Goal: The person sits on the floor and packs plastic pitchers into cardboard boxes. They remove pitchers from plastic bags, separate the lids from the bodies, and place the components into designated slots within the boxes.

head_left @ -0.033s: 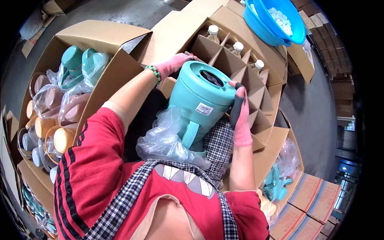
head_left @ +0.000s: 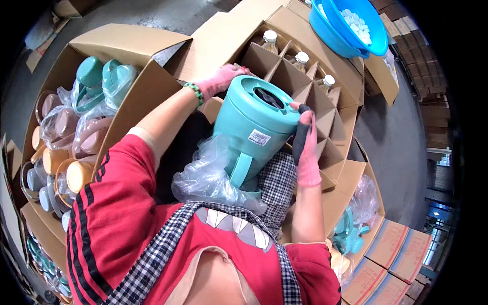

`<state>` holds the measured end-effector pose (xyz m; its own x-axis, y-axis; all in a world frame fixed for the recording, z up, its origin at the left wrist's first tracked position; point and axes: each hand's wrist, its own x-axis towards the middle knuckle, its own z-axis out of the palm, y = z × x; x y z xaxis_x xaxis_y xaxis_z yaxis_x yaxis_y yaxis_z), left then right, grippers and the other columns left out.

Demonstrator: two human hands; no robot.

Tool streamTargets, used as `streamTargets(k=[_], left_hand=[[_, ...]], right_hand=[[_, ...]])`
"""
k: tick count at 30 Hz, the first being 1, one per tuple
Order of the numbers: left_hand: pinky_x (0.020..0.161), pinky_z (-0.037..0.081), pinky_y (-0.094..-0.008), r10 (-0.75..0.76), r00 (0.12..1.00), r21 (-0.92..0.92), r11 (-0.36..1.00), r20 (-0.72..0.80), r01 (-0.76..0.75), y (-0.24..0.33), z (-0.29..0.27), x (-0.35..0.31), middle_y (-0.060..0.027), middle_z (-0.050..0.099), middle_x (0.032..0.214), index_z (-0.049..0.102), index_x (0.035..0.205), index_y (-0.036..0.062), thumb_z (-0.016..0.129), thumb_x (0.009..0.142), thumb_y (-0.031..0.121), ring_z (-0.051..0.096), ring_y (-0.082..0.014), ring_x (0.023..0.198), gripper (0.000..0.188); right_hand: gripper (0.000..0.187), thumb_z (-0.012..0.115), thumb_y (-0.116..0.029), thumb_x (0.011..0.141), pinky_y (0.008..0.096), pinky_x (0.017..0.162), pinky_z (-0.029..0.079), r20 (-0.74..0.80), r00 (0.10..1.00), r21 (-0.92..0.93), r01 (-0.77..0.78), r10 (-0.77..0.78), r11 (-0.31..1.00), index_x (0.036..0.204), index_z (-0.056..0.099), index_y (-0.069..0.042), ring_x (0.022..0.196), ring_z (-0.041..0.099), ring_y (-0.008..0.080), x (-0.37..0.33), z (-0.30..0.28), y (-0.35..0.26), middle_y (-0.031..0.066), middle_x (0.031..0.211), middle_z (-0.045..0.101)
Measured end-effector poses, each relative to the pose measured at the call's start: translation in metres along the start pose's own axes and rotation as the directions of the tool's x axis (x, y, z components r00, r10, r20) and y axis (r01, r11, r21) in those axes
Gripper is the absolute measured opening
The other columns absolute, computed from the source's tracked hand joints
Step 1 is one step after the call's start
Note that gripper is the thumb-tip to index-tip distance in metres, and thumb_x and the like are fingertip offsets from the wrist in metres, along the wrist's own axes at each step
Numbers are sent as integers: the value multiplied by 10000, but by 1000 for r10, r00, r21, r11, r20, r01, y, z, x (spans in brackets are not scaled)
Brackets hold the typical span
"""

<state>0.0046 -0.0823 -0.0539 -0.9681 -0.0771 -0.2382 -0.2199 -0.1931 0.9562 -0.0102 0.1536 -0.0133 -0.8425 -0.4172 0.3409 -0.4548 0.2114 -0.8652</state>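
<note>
A teal lidded jug (head_left: pixel 246 140) with a side handle and a white label leans across my lap, its lid tilted away from me. Crumpled clear plastic bag (head_left: pixel 206 178) is bunched around its lower part. Gloved in pink and black, my right hand (head_left: pixel 307 147) grips the jug's right side, fingertips at the lid's edge. My left hand (head_left: pixel 219 81), in a pink glove, is beside the far left of the lid, by the divided carton's edge. Its fingers are closed together; a small reddish bit shows at their tips, too small to name.
A carton with cardboard dividers (head_left: pixel 290 76) holds glass bottles with white caps (head_left: pixel 302 57). To the left, an open box (head_left: pixel 127 109) is full of bagged teal, pink and orange jugs. Blue basins (head_left: pixel 335 30) with white caps sit far right. Another box with bagged items (head_left: pixel 351 223) and stacked cartons (head_left: pixel 389 244) stand right.
</note>
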Motion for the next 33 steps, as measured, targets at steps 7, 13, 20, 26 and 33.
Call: streamTargets(k=[7, 13, 20, 26, 33], left_hand=[[799, 412, -229, 205, 975, 62, 975, 87, -211, 19, 37, -27, -69, 576, 982, 535, 1096, -6, 450, 859, 419, 535, -122, 882, 494], [721, 445, -232, 407, 884, 354, 881, -229, -314, 20, 63, -32, -80, 586, 980, 516, 1140, 35, 420, 878, 390, 546, -112, 818, 452], [659, 446, -248, 45, 941, -44, 997, -335, -64, 28, 41, -47, -54, 592, 812, 568, 960, 3, 407, 893, 363, 557, -116, 739, 400], [780, 436, -327, 185, 979, 157, 973, -88, -169, 27, 44, -49, -167, 587, 875, 551, 982, 19, 462, 844, 336, 555, -277, 894, 357], [854, 407, -361, 443, 883, 672, 703, -159, -232, 34, 82, -76, -266, 434, 1141, 411, 1190, -18, 404, 876, 326, 447, -419, 1053, 466]], right_hand=[[625, 394, -533, 845, 319, 933, 327, 176, 913, 430, -407, 368, 806, 1074, 514, 35, 1027, 477, 198, 16, -16, -2, 130, 1066, 543], [640, 339, -568, 839, 310, 855, 373, 44, 811, 602, -488, 584, 633, 1037, 531, 10, 911, 518, 172, 31, -37, 39, 74, 913, 577], [479, 421, -396, 879, 317, 926, 323, 112, 949, 661, -291, 293, 692, 1057, 498, 42, 1002, 465, 193, -9, -13, 4, 100, 1055, 537], [520, 422, -422, 873, 267, 827, 368, 133, 917, 396, -398, 377, 827, 1101, 481, 42, 868, 496, 145, 17, -7, -13, 72, 876, 583], [468, 391, -402, 873, 273, 759, 441, 411, 784, 698, -599, 465, 393, 957, 557, 28, 847, 545, 168, 38, -33, 36, 117, 942, 572]])
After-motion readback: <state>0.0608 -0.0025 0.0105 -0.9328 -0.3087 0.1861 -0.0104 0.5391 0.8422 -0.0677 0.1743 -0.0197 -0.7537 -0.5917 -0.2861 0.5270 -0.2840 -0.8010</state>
